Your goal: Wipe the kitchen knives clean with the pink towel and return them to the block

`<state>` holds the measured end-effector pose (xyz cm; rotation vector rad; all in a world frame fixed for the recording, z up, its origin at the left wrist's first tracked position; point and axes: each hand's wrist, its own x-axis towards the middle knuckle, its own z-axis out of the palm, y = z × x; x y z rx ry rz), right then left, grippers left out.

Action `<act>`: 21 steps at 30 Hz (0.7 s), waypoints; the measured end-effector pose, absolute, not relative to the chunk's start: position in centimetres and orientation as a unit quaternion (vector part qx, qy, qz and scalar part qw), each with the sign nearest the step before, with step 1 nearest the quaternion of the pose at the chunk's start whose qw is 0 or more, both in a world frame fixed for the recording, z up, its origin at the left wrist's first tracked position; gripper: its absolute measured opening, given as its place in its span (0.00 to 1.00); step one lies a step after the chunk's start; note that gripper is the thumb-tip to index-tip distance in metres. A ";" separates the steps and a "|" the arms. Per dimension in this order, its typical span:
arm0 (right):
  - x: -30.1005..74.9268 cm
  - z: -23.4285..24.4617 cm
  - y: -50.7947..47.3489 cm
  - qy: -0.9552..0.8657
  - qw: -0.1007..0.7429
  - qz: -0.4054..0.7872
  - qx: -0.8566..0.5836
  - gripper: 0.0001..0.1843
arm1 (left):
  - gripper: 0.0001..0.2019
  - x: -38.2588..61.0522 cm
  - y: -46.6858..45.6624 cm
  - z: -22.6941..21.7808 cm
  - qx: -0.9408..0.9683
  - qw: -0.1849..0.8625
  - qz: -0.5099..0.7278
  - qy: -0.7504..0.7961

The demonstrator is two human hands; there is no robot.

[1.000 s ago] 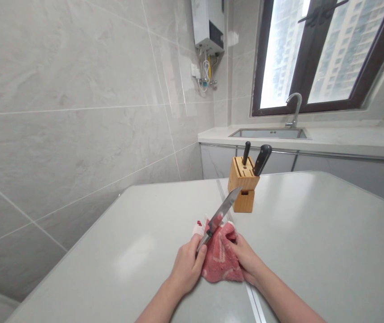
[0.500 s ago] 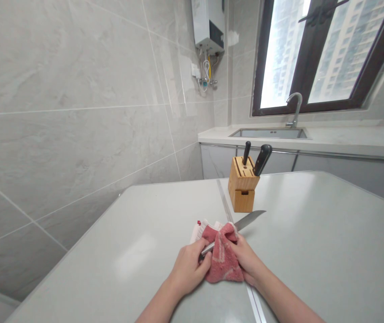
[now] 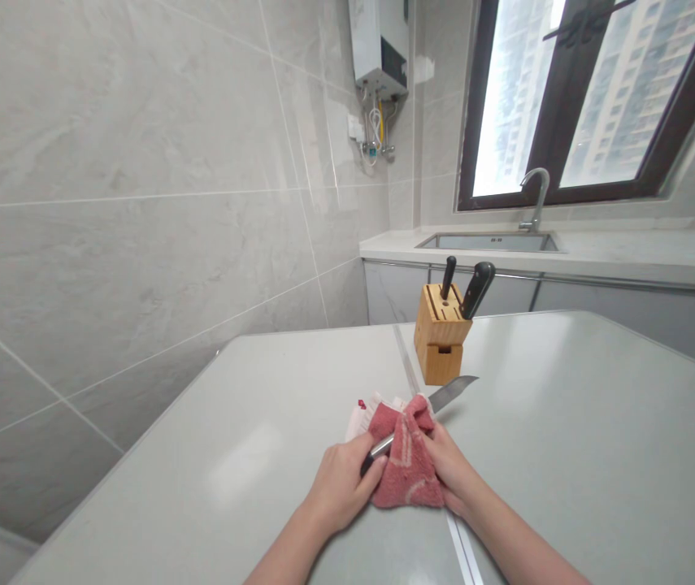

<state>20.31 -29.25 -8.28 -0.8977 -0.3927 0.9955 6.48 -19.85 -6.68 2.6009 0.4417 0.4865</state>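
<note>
My left hand [image 3: 347, 479] is closed around the black handle of a kitchen knife [image 3: 453, 392], whose blade points away to the right. A red and white cloth [image 3: 406, 467] is folded over the middle of the blade. My right hand [image 3: 449, 467] grips the cloth from the right side, pinching it about the blade; some of its fingers are hidden behind the cloth. The blade's tip sticks out past the cloth, in front of a wooden knife block [image 3: 443, 364]. Two black-handled knives [image 3: 477, 290] stand in the block.
The pale table [image 3: 274, 382] has a seam running down it near my right hand. Behind it is a counter with a sink [image 3: 487, 242] and a faucet [image 3: 540, 199]. A tiled wall [image 3: 140, 244] lies to the left, with a water heater [image 3: 377, 49] mounted higher up.
The cloth and my right hand have shifted slightly along the blade toward its tip, so less blade shows beyond the cloth. My left hand keeps its hold on the handle.
</note>
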 end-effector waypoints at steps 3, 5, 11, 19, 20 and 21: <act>20.3 -8.2 -29.3 -0.189 0.766 0.465 -0.400 0.15 | 0.10 6.5 -19.9 -6.7 0.945 0.222 0.179 0.159; 20.3 -8.2 -29.3 -0.189 0.768 0.471 -0.392 0.13 | 0.10 6.5 -19.9 -6.8 0.944 0.225 0.182 0.159; 20.2 -7.9 -29.4 -0.201 0.763 0.482 -0.381 0.13 | 0.12 6.4 -19.6 -6.9 0.931 0.253 0.203 0.167; 20.3 -8.0 -29.3 -0.209 0.758 0.486 -0.381 0.14 | 0.13 6.4 -19.3 -7.2 0.906 0.298 0.237 0.186; 20.3 -8.1 -29.3 -0.210 0.756 0.485 -0.385 0.15 | 0.13 6.4 -19.3 -7.3 0.905 0.301 0.238 0.186; 20.3 -8.1 -29.4 -0.212 0.754 0.482 -0.391 0.16 | 0.13 6.5 -19.3 -7.3 0.904 0.303 0.237 0.185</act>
